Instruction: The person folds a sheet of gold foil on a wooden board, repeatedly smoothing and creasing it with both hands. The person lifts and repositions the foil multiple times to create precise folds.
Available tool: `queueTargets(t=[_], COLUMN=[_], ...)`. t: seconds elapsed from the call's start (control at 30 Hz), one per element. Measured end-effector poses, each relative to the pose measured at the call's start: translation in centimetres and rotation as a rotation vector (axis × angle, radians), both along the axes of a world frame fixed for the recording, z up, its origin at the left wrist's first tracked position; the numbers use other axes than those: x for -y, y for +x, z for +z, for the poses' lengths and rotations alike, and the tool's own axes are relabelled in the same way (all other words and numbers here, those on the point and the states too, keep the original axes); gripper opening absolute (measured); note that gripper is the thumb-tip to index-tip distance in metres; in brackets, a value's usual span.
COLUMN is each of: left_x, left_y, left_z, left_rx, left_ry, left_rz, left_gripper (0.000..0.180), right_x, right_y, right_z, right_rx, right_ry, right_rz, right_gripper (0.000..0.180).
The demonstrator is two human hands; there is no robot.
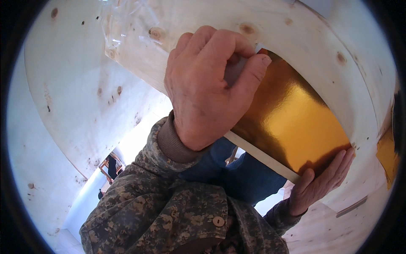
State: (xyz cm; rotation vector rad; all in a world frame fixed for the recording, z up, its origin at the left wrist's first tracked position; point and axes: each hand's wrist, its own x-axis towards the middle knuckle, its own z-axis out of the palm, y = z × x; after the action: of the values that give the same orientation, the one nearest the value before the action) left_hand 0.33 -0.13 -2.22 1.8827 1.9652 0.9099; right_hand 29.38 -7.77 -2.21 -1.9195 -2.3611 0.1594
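A shiny gold sheet point(292, 118) with a white edge lies against a pale wooden board point(304, 38). My left hand point(207, 84) is closed at the sheet's upper corner, with thumb and fingers pinching a white layer there. My right hand point(321, 180) holds the sheet's lower right corner, thumb on the white edge and fingers stretched along the gold side. Both arms wear camouflage sleeves. The pinched corner is mostly hidden by my left fingers.
Clear plastic film point(122, 25) clings to the board at the upper left. Knotty wooden panels point(72, 97) surround the view. Another gold piece point(388, 157) shows at the right rim. A grey strip point(352, 206) lies on wood at the lower right. Blue trousers point(241, 173) are below.
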Motion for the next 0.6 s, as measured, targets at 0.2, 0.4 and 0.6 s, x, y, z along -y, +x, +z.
queueTargets(t=[0.2, 0.4, 0.6], left_x=[-0.11, -0.02, -0.02], left_y=[-0.07, 0.31, -0.2], left_z=[-0.14, -0.22, -0.21], left_rx=[-0.068, 0.019, 0.025], left_ry=[-0.005, -0.027, -0.008], left_rz=[-0.001, 0.028, -0.025], left_gripper=[0.012, 0.012, 0.012], right_x=[0.12, 0.22, 0.24], right_y=[-0.01, -0.09, -0.3], right_z=[-0.13, 0.21, 0.3], right_rx=[0.04, 0.052, 0.042], right_ry=[0.006, -0.017, -0.014], right_rz=[0.015, -0.017, -0.024], right_gripper=[0.075, 0.075, 0.075])
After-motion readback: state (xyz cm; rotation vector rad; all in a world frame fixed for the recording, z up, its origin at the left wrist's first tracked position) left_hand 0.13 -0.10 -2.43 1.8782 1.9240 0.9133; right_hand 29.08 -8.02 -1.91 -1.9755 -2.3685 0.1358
